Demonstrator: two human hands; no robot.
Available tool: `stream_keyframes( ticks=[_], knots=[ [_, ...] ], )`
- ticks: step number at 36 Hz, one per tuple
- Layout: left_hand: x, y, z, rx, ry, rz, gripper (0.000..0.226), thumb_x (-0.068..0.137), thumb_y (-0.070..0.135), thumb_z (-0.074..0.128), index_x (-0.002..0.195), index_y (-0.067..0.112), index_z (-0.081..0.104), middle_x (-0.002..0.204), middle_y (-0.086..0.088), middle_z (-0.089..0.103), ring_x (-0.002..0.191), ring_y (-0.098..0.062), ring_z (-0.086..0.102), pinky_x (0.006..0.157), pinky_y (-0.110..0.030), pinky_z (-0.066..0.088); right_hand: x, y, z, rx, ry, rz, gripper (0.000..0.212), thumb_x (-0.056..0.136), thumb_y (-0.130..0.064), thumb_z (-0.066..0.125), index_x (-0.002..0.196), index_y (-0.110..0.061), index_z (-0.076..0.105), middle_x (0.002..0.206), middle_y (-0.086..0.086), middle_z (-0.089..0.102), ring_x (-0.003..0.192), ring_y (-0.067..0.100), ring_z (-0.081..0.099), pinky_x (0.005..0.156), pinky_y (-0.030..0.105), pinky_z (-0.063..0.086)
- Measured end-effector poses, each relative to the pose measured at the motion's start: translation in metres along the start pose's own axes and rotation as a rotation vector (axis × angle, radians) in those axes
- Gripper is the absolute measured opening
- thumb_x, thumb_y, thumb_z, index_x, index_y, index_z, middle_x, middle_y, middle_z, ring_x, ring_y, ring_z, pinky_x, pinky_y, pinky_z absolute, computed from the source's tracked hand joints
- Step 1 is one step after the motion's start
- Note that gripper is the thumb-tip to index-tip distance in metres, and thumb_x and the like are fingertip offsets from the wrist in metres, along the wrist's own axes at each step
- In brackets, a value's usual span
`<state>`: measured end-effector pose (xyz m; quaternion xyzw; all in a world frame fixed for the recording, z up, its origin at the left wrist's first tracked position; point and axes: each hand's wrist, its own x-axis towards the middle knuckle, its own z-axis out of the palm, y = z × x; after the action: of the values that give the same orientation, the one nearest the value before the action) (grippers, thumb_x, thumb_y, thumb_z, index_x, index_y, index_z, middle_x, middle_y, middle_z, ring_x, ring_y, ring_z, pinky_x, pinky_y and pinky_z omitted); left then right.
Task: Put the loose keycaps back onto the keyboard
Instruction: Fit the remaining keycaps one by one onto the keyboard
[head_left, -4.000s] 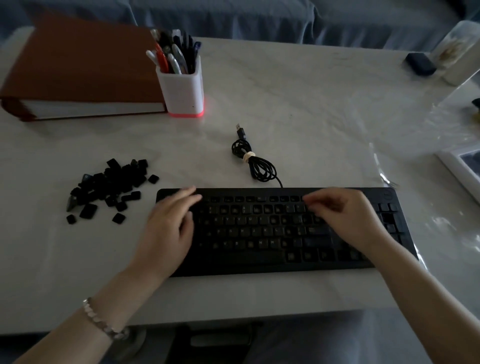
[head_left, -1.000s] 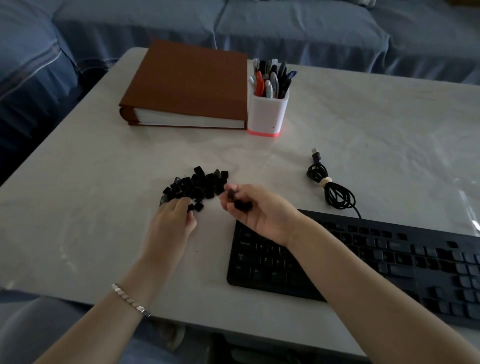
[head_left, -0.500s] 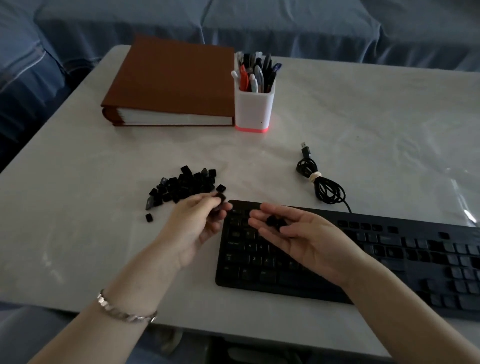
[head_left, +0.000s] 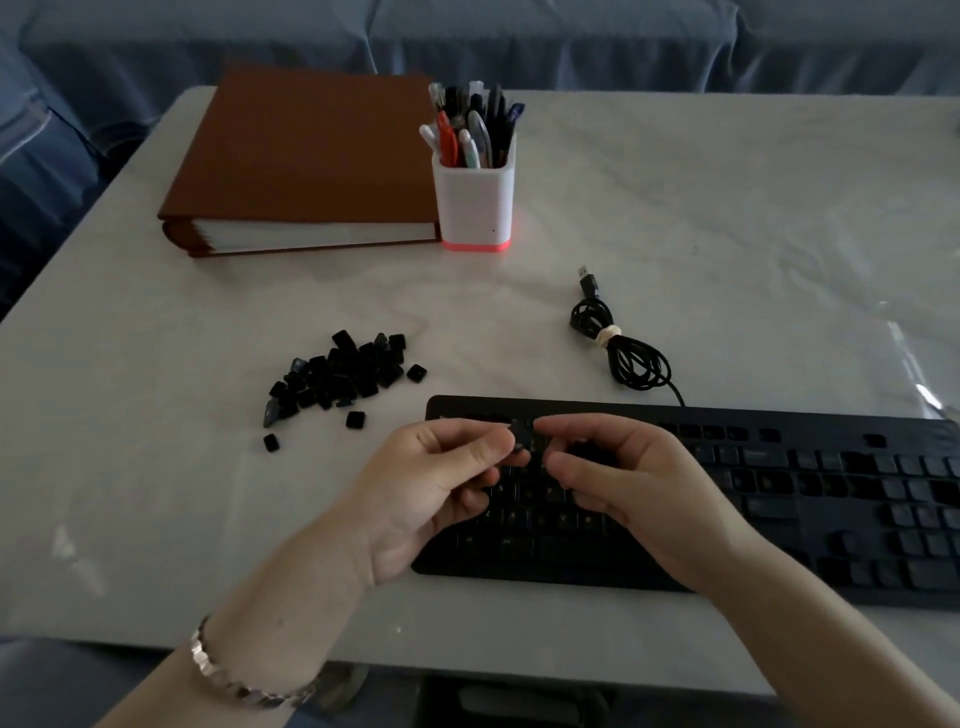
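Observation:
The black keyboard (head_left: 779, 488) lies along the table's near edge, with some key places bare. A pile of loose black keycaps (head_left: 337, 379) sits on the table to its left. Over the keyboard's left end my left hand (head_left: 431, 488) pinches one keycap (head_left: 519, 439) between thumb and fingertips. My right hand (head_left: 639, 483) hovers close beside it, its fingers curled round dark keycaps (head_left: 587, 451) in the palm and its index fingertip almost touching the pinched cap. Both hands hide the keys beneath them.
A brown binder (head_left: 311, 166) and a white pen holder (head_left: 474, 202) stand at the back of the table. The keyboard's coiled cable (head_left: 628, 358) lies behind the keyboard. A blue sofa runs behind the table.
Both hands left the keyboard, went to the pile and came back. My right hand's fingers have curled over the caps it held; my left hand now holds one cap up next to it.

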<state>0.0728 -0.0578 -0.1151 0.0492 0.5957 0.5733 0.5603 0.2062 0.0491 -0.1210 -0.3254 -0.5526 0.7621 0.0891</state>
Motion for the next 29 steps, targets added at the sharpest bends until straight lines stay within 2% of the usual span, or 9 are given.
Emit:
stream_keyframes(
  ticks=[4,8,11,14,18,22,25,29],
  knots=[
    [-0.001,0.000,0.003,0.020,-0.035,-0.028,0.011,0.062,0.015,0.067,0.069,0.008,0.071,0.068,-0.005,0.068,0.050,-0.002,0.051,0.042,-0.013,0.039,-0.004,0.000,0.002,-0.092,-0.007,-0.100,0.028,0.078,-0.001,0.065,0.097,-0.021,0.069,0.071,-0.007,0.064,0.062,0.008,0.052,0.056,0.014,0.044],
    [0.000,-0.002,0.004,0.056,-0.048,-0.048,0.009,0.060,0.017,0.069,0.066,0.010,0.072,0.066,-0.004,0.066,0.050,-0.002,0.051,0.042,-0.013,0.039,-0.006,0.003,0.000,-0.117,0.003,-0.143,0.027,0.066,-0.018,0.068,0.093,-0.024,0.069,0.071,-0.009,0.066,0.064,0.003,0.058,0.060,0.013,0.046],
    [0.000,-0.003,0.006,0.083,-0.049,-0.048,0.010,0.061,0.018,0.069,0.066,0.010,0.071,0.064,-0.003,0.064,0.050,-0.002,0.050,0.042,-0.013,0.039,-0.005,0.005,-0.001,-0.125,0.020,-0.152,0.026,0.062,-0.022,0.068,0.088,-0.024,0.069,0.073,-0.009,0.067,0.068,0.002,0.061,0.064,0.013,0.046],
    [-0.001,-0.003,0.008,0.095,-0.059,-0.051,0.009,0.061,0.020,0.069,0.062,0.012,0.071,0.061,-0.002,0.062,0.047,-0.002,0.047,0.042,-0.012,0.038,-0.005,0.006,-0.003,-0.149,0.031,-0.158,0.021,0.064,-0.020,0.070,0.086,-0.022,0.068,0.072,-0.008,0.067,0.067,0.002,0.061,0.065,0.014,0.048],
    [-0.001,-0.003,0.010,0.115,-0.075,-0.052,0.012,0.064,0.024,0.068,0.058,0.013,0.069,0.054,0.002,0.056,0.044,-0.002,0.041,0.041,-0.011,0.034,-0.006,0.009,-0.004,-0.158,0.036,-0.153,0.018,0.070,-0.006,0.074,0.081,-0.017,0.065,0.068,-0.009,0.066,0.065,0.002,0.060,0.065,0.014,0.048],
    [-0.001,-0.003,0.012,0.150,-0.077,-0.048,0.018,0.066,0.028,0.066,0.062,0.011,0.067,0.051,0.005,0.053,0.042,-0.002,0.035,0.040,-0.012,0.031,-0.006,0.012,-0.002,-0.159,0.067,-0.156,0.022,0.064,-0.012,0.077,0.082,-0.016,0.063,0.067,-0.008,0.065,0.065,0.004,0.060,0.066,0.015,0.049],
    [0.000,-0.005,0.014,0.178,-0.061,-0.041,0.018,0.066,0.031,0.067,0.056,0.016,0.068,0.054,0.003,0.054,0.043,-0.002,0.035,0.040,-0.012,0.031,-0.006,0.013,-0.001,-0.250,0.099,-0.221,0.027,0.067,-0.008,0.078,0.088,-0.021,0.066,0.071,-0.009,0.065,0.065,0.003,0.058,0.068,0.014,0.048],
    [0.001,-0.008,0.015,0.286,-0.029,0.001,0.026,0.065,0.038,0.066,0.068,0.012,0.067,0.052,0.006,0.052,0.044,-0.001,0.040,0.043,-0.012,0.035,-0.009,0.013,-0.002,-0.375,0.083,-0.273,0.028,0.069,-0.011,0.078,0.087,-0.031,0.070,0.069,-0.013,0.064,0.064,-0.001,0.057,0.064,0.011,0.046]
  ],
)
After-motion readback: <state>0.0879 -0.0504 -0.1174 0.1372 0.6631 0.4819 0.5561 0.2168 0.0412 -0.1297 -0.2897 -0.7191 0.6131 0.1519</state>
